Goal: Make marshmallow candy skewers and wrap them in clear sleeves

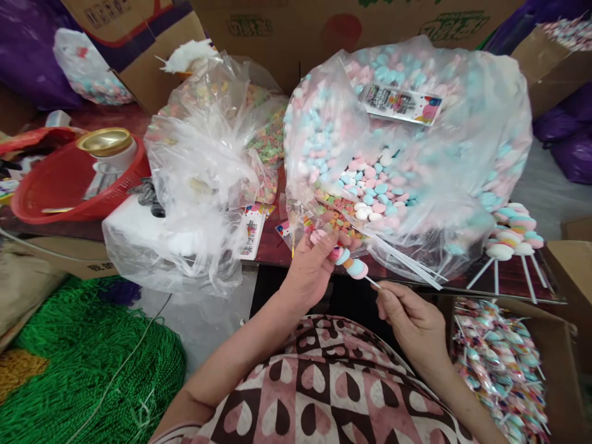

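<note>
A thin white stick with pastel candy pieces threaded on it [352, 266] lies between the two hands, just in front of the table edge and above the lap with the heart-pattern cloth [333, 382]; the candy pieces on it are pink, light blue and white, and they sit at the left end of the stick. The left hand [311, 268] holds this end; its fingers are curled and pressed together around the candy pieces, and the thumb touches the top piece. The right hand [414, 317] holds the bare lower end of the stick; the thumb and the forefinger pinch it at the tips, and the other fingers are bent loosely under the palm, not spread.

Just behind the hands a big clear plastic bag full of small pink, blue and white candies [407, 160] stands open on the table; a colourful printed card [401, 103] lies on the top of it. To the left a second crumpled clear bag with small colourful ring candies [208, 160] stands near; farther left is a red plastic basket [60, 185] with a gold lid in it. At the right, finished candy sticks [511, 237] lie on the table, and a cardboard box with wrapped candy sticks [502, 364] is beside the right arm. Green twisted cord [87, 364] lies at the lower left.
</note>
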Demonstrator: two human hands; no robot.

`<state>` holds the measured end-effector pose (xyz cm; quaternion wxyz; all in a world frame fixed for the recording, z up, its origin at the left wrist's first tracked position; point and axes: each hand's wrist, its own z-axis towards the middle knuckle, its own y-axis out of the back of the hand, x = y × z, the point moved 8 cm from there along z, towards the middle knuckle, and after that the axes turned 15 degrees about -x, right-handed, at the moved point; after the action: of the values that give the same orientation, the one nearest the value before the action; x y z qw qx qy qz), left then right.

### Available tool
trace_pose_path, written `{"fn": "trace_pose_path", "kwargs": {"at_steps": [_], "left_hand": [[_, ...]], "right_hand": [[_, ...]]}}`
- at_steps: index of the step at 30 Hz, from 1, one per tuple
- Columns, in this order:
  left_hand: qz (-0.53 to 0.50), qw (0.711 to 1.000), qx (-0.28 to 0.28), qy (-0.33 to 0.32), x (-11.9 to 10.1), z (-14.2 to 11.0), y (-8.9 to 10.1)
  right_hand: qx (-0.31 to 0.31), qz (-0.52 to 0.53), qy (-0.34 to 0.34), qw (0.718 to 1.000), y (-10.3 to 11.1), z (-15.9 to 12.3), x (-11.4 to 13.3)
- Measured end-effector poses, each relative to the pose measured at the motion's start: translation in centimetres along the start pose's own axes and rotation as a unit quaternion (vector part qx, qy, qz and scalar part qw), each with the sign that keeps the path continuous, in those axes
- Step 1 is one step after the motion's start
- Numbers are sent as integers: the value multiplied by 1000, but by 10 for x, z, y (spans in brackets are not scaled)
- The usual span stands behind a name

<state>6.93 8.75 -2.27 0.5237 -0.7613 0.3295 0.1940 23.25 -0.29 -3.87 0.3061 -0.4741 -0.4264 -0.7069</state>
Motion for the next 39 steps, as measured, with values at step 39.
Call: {"fn": "trace_pose_path", "kwargs": {"at_steps": [39], "left_hand": [[45, 999, 13, -14, 8, -1, 3]], "right_hand": [[159, 162, -250, 941, -41, -20, -21]]}}
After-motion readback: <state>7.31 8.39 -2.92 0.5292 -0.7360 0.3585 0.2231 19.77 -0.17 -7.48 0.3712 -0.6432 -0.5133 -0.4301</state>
